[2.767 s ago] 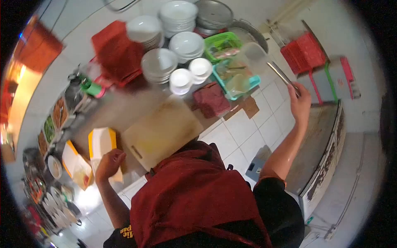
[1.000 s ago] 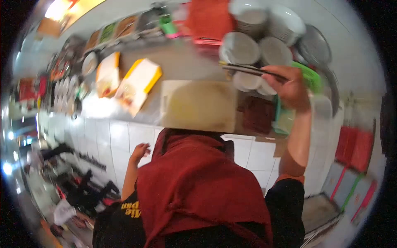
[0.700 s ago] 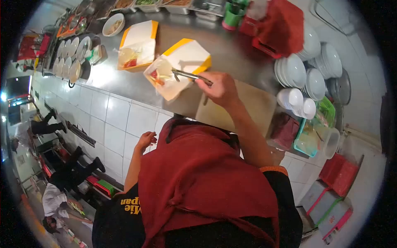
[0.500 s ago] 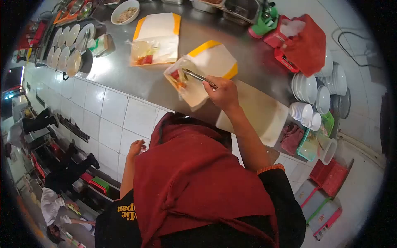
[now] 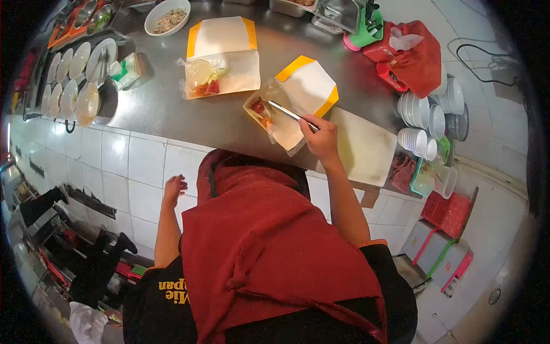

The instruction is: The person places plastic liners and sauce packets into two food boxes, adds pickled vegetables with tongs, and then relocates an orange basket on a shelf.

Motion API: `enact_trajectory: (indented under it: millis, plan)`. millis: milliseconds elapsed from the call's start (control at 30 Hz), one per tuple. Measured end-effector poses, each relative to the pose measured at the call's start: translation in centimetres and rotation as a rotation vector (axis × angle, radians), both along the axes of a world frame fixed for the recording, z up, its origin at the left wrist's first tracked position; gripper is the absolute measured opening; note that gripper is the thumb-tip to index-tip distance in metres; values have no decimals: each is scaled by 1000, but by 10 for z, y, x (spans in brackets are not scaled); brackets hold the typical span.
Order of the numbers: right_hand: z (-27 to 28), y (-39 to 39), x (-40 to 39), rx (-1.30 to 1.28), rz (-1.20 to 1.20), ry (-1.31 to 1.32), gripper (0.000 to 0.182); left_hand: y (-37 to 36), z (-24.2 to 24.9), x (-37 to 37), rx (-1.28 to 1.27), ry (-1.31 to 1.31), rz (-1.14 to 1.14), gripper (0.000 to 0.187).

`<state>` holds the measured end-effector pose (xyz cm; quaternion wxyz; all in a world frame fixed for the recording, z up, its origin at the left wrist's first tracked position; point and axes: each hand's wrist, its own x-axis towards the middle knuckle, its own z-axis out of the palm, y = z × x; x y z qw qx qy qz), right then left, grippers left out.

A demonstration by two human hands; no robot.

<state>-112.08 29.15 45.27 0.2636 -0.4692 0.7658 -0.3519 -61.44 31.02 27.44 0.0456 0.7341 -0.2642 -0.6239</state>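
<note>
Steel counter (image 5: pixel 166 106): two open boxes (image 5: pixel 238 67), cutting board (image 5: pixel 366 143), white bowl (image 5: pixel 166 33).

R hand (image 5: pixel 321 137) grips tongs (image 5: pixel 291 112), tips in open R box (image 5: pixel 312 86) nr red food (image 5: pixel 258 107). L hand (image 5: pixel 175 187) hangs apart from steel counter (image 5: pixel 166 109), loosely spread, over floor tiles (image 5: pixel 146 157). L box (image 5: pixel 240 63) also open, w/ clear plastic (image 5: pixel 197 71) inside. Board (image 5: pixel 366 146) just R of R box; white bowls (image 5: pixel 413 110) stacked far R; food bowl (image 5: pixel 152 26) top L.
</note>
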Motion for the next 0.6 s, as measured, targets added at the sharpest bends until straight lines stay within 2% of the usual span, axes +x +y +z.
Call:
enact_trajectory:
  millis: [100,167,300,400,467,500,600]
  plan:
    - [5,1,2,-72,15,46,22,-34,24,-27,-96,54,-70,38]
    - [3,2,2,-164,-67,-152,18,-41,27,-32,-124,64,-87,38]
    - [26,-15,14,-148,-93,-224,16,-32,19,-20,-111,72,-64,36]
    - [38,-53,39,-174,-11,-138,18,-14,1,-6,-71,61,-23,35]
    - [45,-81,62,-214,168,42,25,-2,-8,-4,-31,71,85,33]
    - [40,-92,72,-215,178,38,25,2,-12,-4,-18,80,119,32]
    - [34,-110,86,-76,310,175,26,-1,-10,-22,-85,84,124,32]
